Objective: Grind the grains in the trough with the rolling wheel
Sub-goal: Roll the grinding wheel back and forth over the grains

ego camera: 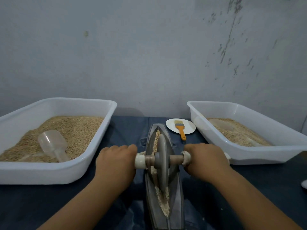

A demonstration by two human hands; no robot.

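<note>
- Head view looks down on a long grey trough [150, 178] running up the lower middle of the frame on a dark bench [259, 188], with pale grains [163, 203] lying along its groove.
- Standing upright in the groove, the rolling wheel [161, 163] is a grey disc on a wooden axle [176, 158].
- Left hand [116, 161] is curled round the left axle end, and right hand [206, 159] is curled round the right end, each grip clenched on its pale wrapped handle.
- Wheel and trough look heavy and rigid, likely stone or metal; the grains are loose and could spill over the rim. The two axle ends seem the sensible holds.
- Fingertips are hidden under the handles, the trough's near end is cut off by the frame's bottom edge, and the wheel hides the groove beneath it.
</note>
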